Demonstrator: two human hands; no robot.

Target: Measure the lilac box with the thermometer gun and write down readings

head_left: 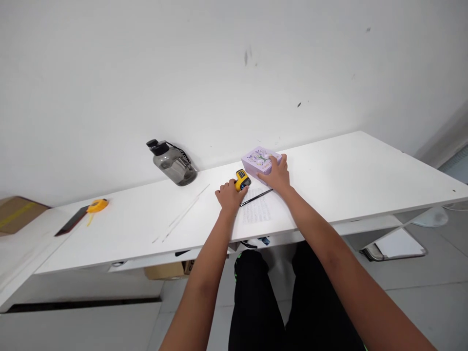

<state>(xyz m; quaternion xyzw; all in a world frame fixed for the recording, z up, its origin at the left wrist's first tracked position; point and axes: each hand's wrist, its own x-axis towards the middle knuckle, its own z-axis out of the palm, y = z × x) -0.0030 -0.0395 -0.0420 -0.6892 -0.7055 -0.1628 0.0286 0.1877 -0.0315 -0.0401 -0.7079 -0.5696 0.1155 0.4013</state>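
Observation:
My left hand has its fingers closed round a small yellow-and-black handheld device with a screen, low over the white desk. My right hand grips a lilac box with a printed design on its top, thumb on the near side and fingers over the top and right edge. The box sits by the wall, just right of the device. Between my hands, a black pen lies across a sheet of paper covered with writing.
Left along the white desk stands a grey transparent water bottle against the wall. Farther left lie a yellow tape measure and a dark flat object. A cardboard box is at the far left. Shelves run below the desktop.

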